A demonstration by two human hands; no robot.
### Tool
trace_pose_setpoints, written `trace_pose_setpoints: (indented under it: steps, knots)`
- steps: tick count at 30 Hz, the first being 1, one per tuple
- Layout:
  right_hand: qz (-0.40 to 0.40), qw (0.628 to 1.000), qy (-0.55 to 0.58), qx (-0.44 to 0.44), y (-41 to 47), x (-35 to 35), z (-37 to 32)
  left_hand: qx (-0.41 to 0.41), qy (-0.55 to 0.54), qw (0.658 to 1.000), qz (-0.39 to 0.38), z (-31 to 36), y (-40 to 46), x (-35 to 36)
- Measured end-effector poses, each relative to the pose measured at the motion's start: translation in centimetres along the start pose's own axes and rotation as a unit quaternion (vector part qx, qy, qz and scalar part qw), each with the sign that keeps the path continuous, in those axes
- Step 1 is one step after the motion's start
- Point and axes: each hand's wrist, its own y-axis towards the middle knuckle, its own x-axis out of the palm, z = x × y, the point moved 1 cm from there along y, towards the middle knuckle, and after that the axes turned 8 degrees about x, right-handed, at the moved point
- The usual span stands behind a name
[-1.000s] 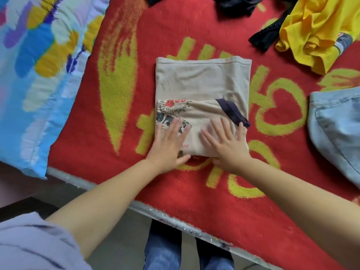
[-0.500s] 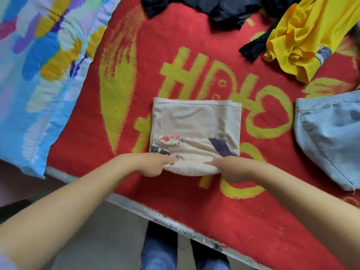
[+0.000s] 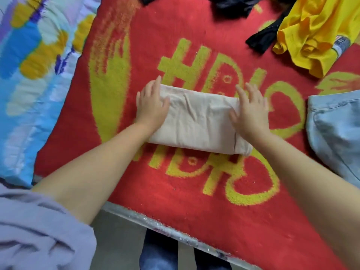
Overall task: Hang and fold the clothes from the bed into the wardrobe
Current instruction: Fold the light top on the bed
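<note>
Left hand [image 3: 151, 106], right hand [image 3: 251, 112] flat on folded beige shirt [image 3: 196, 121]; red blanket [image 3: 194, 201] beneath

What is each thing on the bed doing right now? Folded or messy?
beige shirt: folded, flat on the red blanket
left hand: flat on shirt
right hand: flat on shirt
yellow shirt: crumpled
jeans: lying flat, partly out of view
black clothes: heaped

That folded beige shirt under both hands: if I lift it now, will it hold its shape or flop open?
The folded beige shirt is soft, wrinkled cloth, so it will likely sag and unfold if lifted by one edge. It looks light. The left hand and right hand lie flat on its ends; scooping under both ends probably keeps the layers together. The fuzzy red blanket should resist sliding.
</note>
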Motion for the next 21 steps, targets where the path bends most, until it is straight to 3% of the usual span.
trace_pose_setpoints:
  steps: [2, 4, 6, 13, 18, 21]
  knots:
    - [0.004, 0.989, -0.041, -0.141, -3.8, 1.8, -0.8, 0.172, 0.077, 0.982, -0.021, 1.4, -4.1, 1.3]
    - [-0.036, 0.971, -0.088, -0.218, -7.5, 4.0, -1.3, 0.287, 0.146, 0.938, -0.130, 2.0, -8.0, 3.2]
    - [-0.092, 0.962, -0.142, -0.213, -9.1, 5.7, -1.4, 0.276, 0.239, 0.903, -0.228, 1.4, -10.0, 4.9]
    - [-0.137, 0.976, -0.148, -0.081, -6.4, 5.8, -1.8, 0.199, 0.276, 0.917, -0.209, 2.2, -6.1, 4.8]
    - [-0.189, 0.969, -0.142, -0.075, -4.5, -1.4, -3.4, 0.166, 0.240, 0.917, -0.273, 4.8, -3.6, -1.8]
    - [-0.178, 0.970, -0.149, -0.068, -3.2, -8.1, -4.6, 0.174, 0.211, 0.928, -0.254, 8.6, -1.9, -7.4]
